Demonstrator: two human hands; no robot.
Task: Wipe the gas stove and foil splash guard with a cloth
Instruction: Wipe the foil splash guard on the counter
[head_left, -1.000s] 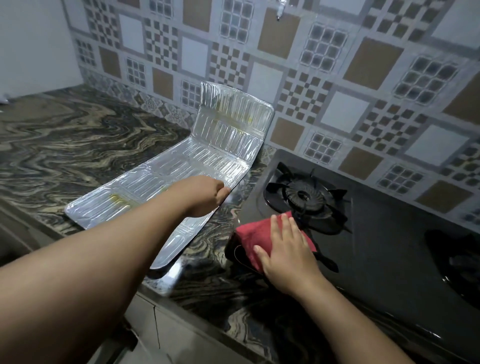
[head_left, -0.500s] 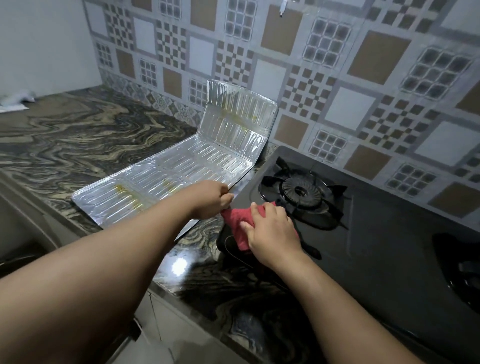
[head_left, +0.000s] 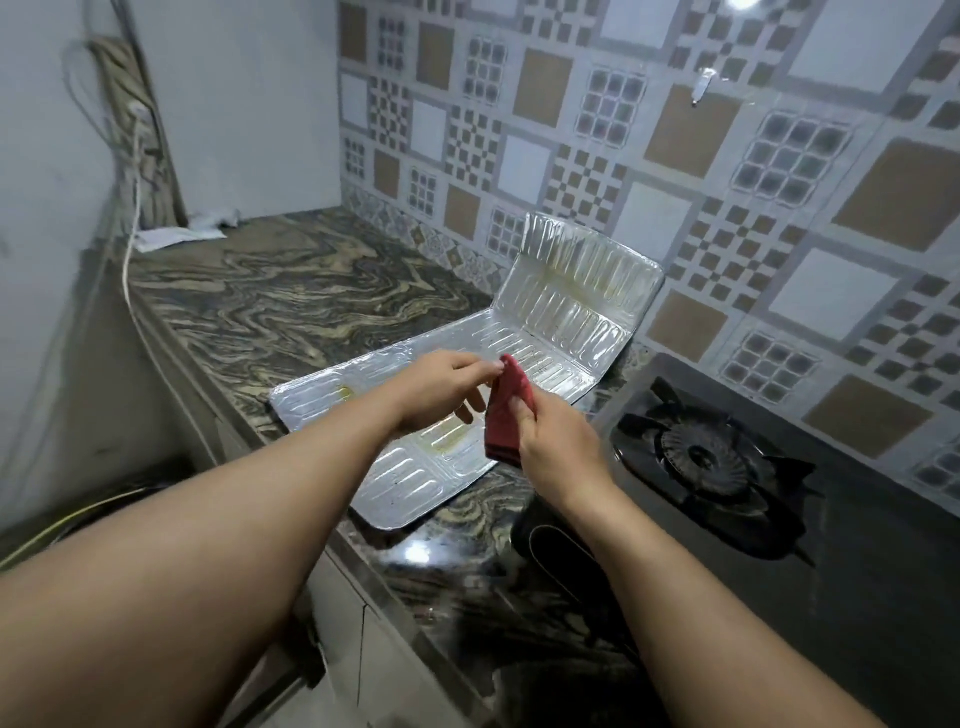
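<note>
A red cloth (head_left: 506, 410) hangs folded in the air above the silver foil splash guard (head_left: 561, 317). My left hand (head_left: 441, 387) pinches the cloth's top corner. My right hand (head_left: 556, 447) grips its lower right side. The foil guard lies mostly flat on the marbled counter, its far panel leaning up against the tiled wall; yellowish grease marks show on it. The black gas stove (head_left: 852, 545) sits to the right, with one burner (head_left: 701, 457) in view.
The marbled counter (head_left: 291, 296) stretches left to a white wall, where a white cable (head_left: 132, 218) hangs down and crumpled paper (head_left: 182, 234) lies in the corner. Patterned tiles (head_left: 675, 130) cover the back wall. The counter's front edge runs below my arms.
My right hand lifted the red cloth off the stove and carried it left over the foil guard. My left hand let go of the foil's edge and took the cloth's top corner.
</note>
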